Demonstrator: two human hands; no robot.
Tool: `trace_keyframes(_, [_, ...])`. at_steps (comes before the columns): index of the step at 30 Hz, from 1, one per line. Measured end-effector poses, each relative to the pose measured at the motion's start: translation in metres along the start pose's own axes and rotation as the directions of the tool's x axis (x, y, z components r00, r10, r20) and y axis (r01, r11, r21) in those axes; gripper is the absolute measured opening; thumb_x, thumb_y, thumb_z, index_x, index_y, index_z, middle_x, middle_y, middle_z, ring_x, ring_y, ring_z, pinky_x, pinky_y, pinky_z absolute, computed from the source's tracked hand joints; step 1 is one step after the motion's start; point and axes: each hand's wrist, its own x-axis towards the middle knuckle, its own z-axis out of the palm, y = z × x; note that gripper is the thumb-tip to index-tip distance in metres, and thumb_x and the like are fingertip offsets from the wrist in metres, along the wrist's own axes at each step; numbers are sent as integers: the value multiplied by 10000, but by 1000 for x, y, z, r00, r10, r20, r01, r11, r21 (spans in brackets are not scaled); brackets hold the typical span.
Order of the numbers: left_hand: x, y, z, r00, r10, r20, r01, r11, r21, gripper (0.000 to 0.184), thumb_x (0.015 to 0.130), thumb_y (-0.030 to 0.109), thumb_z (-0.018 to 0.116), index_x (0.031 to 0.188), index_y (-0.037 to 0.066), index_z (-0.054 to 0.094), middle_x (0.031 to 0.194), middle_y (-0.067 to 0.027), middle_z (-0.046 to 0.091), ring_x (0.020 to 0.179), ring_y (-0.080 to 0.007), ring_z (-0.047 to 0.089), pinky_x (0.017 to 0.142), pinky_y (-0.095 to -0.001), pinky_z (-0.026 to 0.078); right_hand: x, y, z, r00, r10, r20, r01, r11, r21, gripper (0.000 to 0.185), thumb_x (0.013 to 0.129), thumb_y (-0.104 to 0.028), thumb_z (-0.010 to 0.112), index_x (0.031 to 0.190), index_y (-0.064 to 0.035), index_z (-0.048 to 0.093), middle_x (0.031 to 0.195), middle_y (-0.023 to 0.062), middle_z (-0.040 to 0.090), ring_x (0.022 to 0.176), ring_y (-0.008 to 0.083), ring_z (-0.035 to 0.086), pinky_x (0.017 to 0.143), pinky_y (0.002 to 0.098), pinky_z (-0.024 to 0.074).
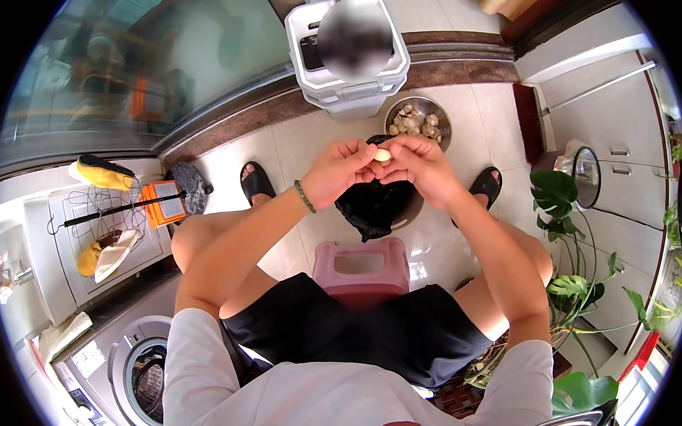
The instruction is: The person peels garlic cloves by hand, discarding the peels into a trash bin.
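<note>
A pale peeled-looking garlic clove (383, 155) sits between the fingertips of both hands at the centre of the view. My left hand (341, 170), with a green bead bracelet at the wrist, pinches it from the left. From the other side, the bent fingers and thumb of my right hand (422, 167) close on it. Under the hands is a black plastic bag (371, 212), spread over a round container (410, 213) mostly hidden by it. Just beyond stands a metal bowl (447, 127) holding several garlic bulbs and cloves (408, 122).
A pink plastic stool (361, 250) stands between my knees. Ahead is a grey-white bin-like container (352, 100) by the door track. To the left are a wire rack (104, 210) and a washing machine (136, 370); leafy plants (562, 198) and cabinets (616, 128) line the right.
</note>
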Motion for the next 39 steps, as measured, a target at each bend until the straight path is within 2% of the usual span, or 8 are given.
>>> trace_keyframes(2, [0, 0, -1, 1000, -10, -9, 10, 998, 61, 262, 969, 316, 565, 1004, 67, 637, 897, -1, 644, 796, -66, 570, 755, -230, 487, 1, 8, -2, 985, -171, 4, 166, 949, -267, 187, 919, -108, 631, 1038, 37, 628, 926, 100, 681, 836, 150, 671, 766, 283, 564])
trace_keyframes(6, [-3, 7, 5, 994, -92, -56, 100, 980, 173, 246, 982, 327, 537, 1003, 94, 615, 918, 4, 626, 802, -72, 563, 760, -240, 477, 5, 15, -12, 965, -260, -6, 243, 908, -341, 117, 858, -45, 696, 933, 29, 647, 843, 86, 687, 739, 121, 665, 654, 242, 562])
trace_keyframes(13, [2, -1, -15, 977, -211, 19, 207, 968, 142, 224, 910, 262, 665, 1013, 65, 633, 921, -6, 645, 793, -75, 570, 732, -225, 482, 6, 14, -15, 989, -141, 33, 144, 921, -362, 75, 853, -37, 696, 830, 25, 660, 832, 122, 699, 717, 159, 683, 630, 267, 576])
trace_keyframes(19, [0, 5, -21, 977, -213, -14, 212, 963, 164, 276, 888, 274, 692, 1040, 45, 675, 938, -37, 669, 792, -88, 594, 721, -234, 505, 5, 9, -16, 994, -16, -107, -23, 933, -358, 273, 932, -189, 623, 761, 24, 637, 729, 84, 658, 657, 153, 663, 611, 276, 571])
trace_keyframes(21, [0, 5, -24, 977, -213, -27, 214, 966, 142, 308, 896, 279, 679, 1091, 40, 669, 954, -39, 670, 811, -88, 604, 727, -236, 523, 11, 22, -32, 982, -74, -172, -57, 757, -651, 282, 951, -234, 594, 824, 15, 625, 734, 53, 629, 621, 120, 626, 578, 253, 541])
trace_keyframes(24, [-1, 3, -23, 983, -180, -37, 184, 973, 139, 332, 918, 296, 647, 1128, 40, 659, 963, -41, 672, 815, -83, 606, 733, -238, 535, 10, 29, -34, 978, -165, -124, 19, 671, -741, 207, 909, -190, 652, 877, 9, 604, 753, 30, 609, 609, 80, 578, 531, 218, 466])
trace_keyframes(28, [-1, 1, -22, 983, -180, -31, 183, 969, 164, 327, 952, 287, 594, 1158, 37, 640, 983, -51, 671, 803, -87, 611, 746, -242, 540, 6, 29, -13, 900, -435, -25, 300, 662, -687, 162, 876, -129, 687, 919, 3, 604, 784, 21, 613, 636, 63, 567, 536, 205, 436])
trace_keyframes(39, [-4, 3, -14, 992, -101, 78, 90, 987, 134, 321, 972, 199, 558, 1242, 30, 594, 1096, -38, 629, 937, -109, 595, 842, -279, 535, 4, 21, -8, 975, -129, -180, 85, 968, -237, 172, 830, -86, 730, 984, -21, 692, 897, 70, 701, 738, 94, 638, 657, 216, 530])
